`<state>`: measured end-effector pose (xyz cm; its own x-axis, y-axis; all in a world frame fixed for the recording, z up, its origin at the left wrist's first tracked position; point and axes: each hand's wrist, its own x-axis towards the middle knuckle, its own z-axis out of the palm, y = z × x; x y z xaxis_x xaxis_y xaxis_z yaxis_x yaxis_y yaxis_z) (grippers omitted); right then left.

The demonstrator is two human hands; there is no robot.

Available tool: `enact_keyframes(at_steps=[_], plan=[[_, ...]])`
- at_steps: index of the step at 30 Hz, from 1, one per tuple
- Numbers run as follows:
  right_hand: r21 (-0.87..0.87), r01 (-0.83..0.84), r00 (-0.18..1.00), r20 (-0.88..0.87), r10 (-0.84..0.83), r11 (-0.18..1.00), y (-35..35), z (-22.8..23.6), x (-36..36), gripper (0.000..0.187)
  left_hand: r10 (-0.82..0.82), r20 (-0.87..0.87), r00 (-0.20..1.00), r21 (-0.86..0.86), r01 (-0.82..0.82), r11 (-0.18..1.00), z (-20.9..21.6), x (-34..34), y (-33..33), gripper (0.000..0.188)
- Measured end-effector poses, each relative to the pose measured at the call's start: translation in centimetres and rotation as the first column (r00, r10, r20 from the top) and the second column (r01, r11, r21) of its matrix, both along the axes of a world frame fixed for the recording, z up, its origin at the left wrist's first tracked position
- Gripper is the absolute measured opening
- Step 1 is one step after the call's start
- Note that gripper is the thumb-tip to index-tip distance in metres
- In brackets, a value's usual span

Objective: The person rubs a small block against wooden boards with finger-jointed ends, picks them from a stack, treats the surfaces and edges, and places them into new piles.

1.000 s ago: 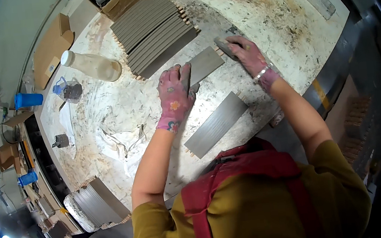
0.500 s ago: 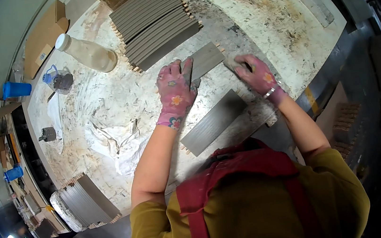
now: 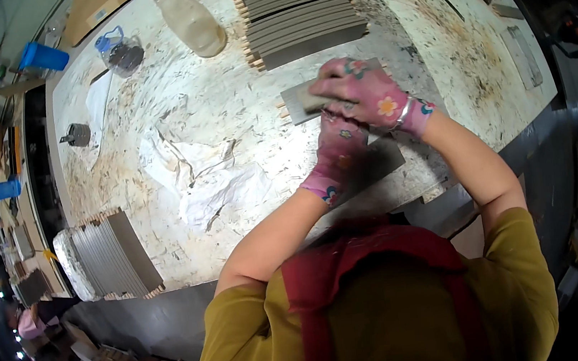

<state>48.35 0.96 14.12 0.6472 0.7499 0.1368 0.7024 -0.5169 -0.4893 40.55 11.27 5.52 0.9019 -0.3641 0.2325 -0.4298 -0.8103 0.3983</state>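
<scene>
At twelve o'clock on the counter (image 3: 222, 102), your right hand (image 3: 365, 92) pins the grey slab (image 3: 297, 100), long axis nine-to-three; your left hand (image 3: 339, 149) grips its near edge.

Two gloved hands (image 3: 357, 93), two stacks of grey slabs (image 3: 296, 3), one plastic bottle (image 3: 188, 18), two blue cups (image 3: 43, 56).
</scene>
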Motion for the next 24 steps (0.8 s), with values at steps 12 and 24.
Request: enact_keyframes(at_steps=[12,24], plan=[[-0.239,-0.192,0.977,0.044,0.208,0.952,6.3,-3.2,4.9,0.029,0.025,0.024,0.999,0.07,-0.027,0.997,-0.2,-0.9,0.1,0.069],[-0.047,0.18,0.979,-0.084,-0.183,0.983,6.7,-3.8,1.1,0.021,-0.083,-0.102,0.991,-0.356,0.041,0.934,-1.1,-1.2,2.4,0.051]])
